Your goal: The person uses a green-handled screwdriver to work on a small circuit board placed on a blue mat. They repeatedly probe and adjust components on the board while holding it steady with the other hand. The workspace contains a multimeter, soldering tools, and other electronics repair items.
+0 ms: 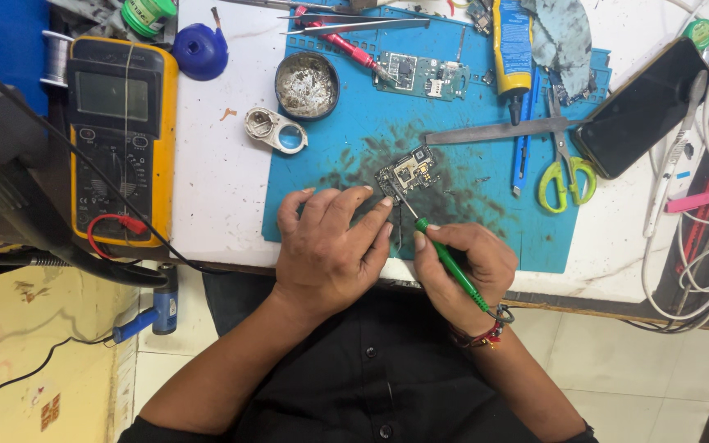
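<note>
A small circuit board (408,171) lies on a stained blue work mat (461,107). My right hand (461,275) grips a thin green-handled tool (453,267) whose metal tip reaches up to the board's lower left corner. My left hand (330,246) rests palm down on the mat's front edge, fingers stretched toward the board, fingertips just below it and next to the tool's tip. It holds nothing that I can see.
A yellow multimeter (116,131) lies at left, with a round tin (306,84) and a loupe (275,130) nearer. A second board (420,75), tweezers (354,23), green-handled scissors (564,164), a dark phone (642,107) and white cables (699,221) crowd the back and right.
</note>
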